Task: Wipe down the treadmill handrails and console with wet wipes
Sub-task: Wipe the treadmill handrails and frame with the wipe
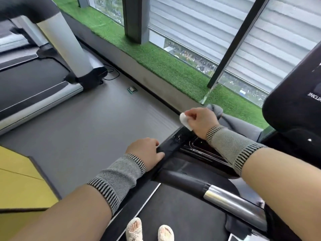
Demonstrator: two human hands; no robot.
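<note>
Head view: my right hand (201, 121) is pinching a folded white wet wipe (185, 121) over the black console (189, 145) edge, just ahead of my left hand (145, 151), whose straight fingers are resting flat on the console's side edge

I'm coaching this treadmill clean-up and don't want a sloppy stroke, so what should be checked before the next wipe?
1. Wipe in hand: ok. The right hand pinches a folded white wet wipe.
2. Wipe on the surface: cannot tell. Its lower edge sits at the black console edge, but contact is not clear.
3. Body steadied: ok. The left hand rests on the console's left rail.
4. Wipe still moist and clean: cannot tell.
5. Front handrail free to wipe: ok, nothing lies on it.
6. Footing: ok, both slippered feet stand on the belt.
</note>
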